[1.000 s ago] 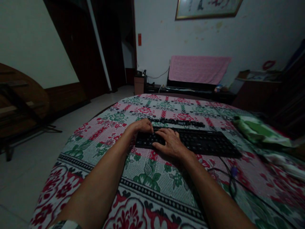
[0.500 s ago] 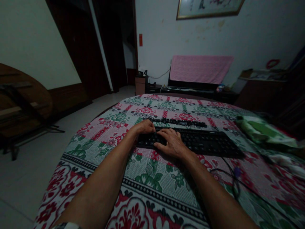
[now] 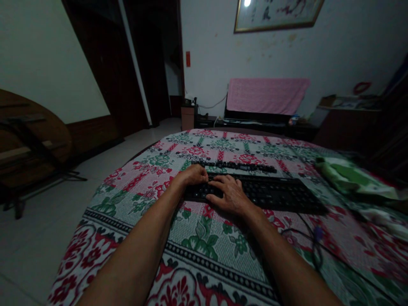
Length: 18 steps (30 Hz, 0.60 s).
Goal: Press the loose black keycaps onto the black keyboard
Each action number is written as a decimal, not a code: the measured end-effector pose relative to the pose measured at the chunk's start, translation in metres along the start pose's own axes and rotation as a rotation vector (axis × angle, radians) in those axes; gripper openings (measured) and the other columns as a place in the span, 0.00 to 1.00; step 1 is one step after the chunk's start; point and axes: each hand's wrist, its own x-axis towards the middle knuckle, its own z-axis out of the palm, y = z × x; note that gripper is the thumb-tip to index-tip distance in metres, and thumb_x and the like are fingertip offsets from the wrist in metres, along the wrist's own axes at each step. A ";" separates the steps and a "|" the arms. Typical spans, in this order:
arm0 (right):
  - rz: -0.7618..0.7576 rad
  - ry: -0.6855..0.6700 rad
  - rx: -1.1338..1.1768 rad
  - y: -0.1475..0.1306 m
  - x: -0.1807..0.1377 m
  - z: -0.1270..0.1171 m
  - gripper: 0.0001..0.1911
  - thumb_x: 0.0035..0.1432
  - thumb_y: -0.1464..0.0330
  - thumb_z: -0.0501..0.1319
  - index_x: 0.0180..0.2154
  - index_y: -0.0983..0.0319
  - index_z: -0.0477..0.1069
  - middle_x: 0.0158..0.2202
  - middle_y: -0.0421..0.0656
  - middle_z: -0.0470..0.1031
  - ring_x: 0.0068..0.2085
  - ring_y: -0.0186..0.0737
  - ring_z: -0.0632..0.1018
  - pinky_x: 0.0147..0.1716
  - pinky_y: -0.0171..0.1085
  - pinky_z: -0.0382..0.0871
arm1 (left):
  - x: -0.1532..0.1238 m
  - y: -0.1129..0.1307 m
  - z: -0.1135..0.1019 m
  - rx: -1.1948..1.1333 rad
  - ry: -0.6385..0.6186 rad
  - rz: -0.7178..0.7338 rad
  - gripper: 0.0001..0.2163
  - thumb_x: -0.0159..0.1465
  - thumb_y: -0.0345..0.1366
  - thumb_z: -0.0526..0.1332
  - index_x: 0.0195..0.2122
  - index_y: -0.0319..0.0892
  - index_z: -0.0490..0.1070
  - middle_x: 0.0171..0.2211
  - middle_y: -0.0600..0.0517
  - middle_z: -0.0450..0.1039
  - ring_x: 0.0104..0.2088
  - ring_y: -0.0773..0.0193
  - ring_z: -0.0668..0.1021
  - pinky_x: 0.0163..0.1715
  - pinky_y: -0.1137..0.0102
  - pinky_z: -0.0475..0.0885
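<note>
A black keyboard lies on the flowered tablecloth in front of me. My left hand is over its far left part, fingers curled together; whatever they pinch, if anything, is hidden. Just to the right, my right hand rests on the keys with its fingers spread and the thumb toward the near edge. The fingertips of both hands almost meet. Behind the keyboard stretches a line of small loose black pieces that look like keycaps.
A black cable with a purple plug runs from the keyboard to the right. Green and white packaging lies at the table's right. The flowered tablecloth covers the table. A pink towel hangs against the far wall.
The view has tilted up slightly, so everything sits a little lower. Both hands stay at the same place on the keyboard, with hardly any finger movement.
</note>
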 end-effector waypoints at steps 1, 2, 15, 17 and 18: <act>0.000 -0.001 -0.001 0.000 0.000 0.000 0.26 0.52 0.51 0.53 0.50 0.54 0.66 0.53 0.45 0.63 0.53 0.49 0.59 0.49 0.50 0.50 | -0.001 0.001 0.000 0.008 -0.001 -0.003 0.10 0.51 0.35 0.56 0.30 0.38 0.76 0.24 0.54 0.73 0.26 0.69 0.71 0.26 0.78 0.62; 0.002 -0.004 -0.001 -0.001 0.000 -0.001 0.26 0.52 0.51 0.53 0.50 0.54 0.66 0.53 0.45 0.63 0.53 0.49 0.59 0.49 0.50 0.50 | -0.001 0.002 0.000 0.001 -0.004 -0.001 0.10 0.51 0.34 0.56 0.30 0.38 0.76 0.24 0.54 0.73 0.26 0.69 0.71 0.26 0.78 0.63; 0.040 0.065 0.022 0.000 0.039 0.002 0.21 0.58 0.59 0.49 0.50 0.60 0.63 0.53 0.47 0.64 0.53 0.47 0.62 0.49 0.50 0.52 | 0.017 -0.020 -0.011 0.237 0.403 -0.230 0.15 0.56 0.39 0.56 0.44 0.49 0.73 0.42 0.50 0.74 0.44 0.59 0.73 0.43 0.69 0.65; 0.050 0.037 0.028 0.002 0.040 0.008 0.21 0.58 0.59 0.48 0.50 0.60 0.64 0.54 0.48 0.63 0.53 0.47 0.62 0.50 0.51 0.52 | 0.022 -0.021 -0.009 0.283 0.374 -0.241 0.16 0.56 0.39 0.56 0.45 0.51 0.72 0.43 0.50 0.74 0.44 0.58 0.73 0.43 0.69 0.65; 0.053 0.024 0.029 0.003 0.040 0.010 0.21 0.59 0.58 0.48 0.50 0.60 0.64 0.54 0.48 0.63 0.54 0.46 0.62 0.50 0.51 0.52 | 0.025 -0.021 -0.008 0.305 0.351 -0.241 0.16 0.56 0.39 0.56 0.45 0.52 0.71 0.43 0.51 0.74 0.43 0.58 0.73 0.42 0.69 0.66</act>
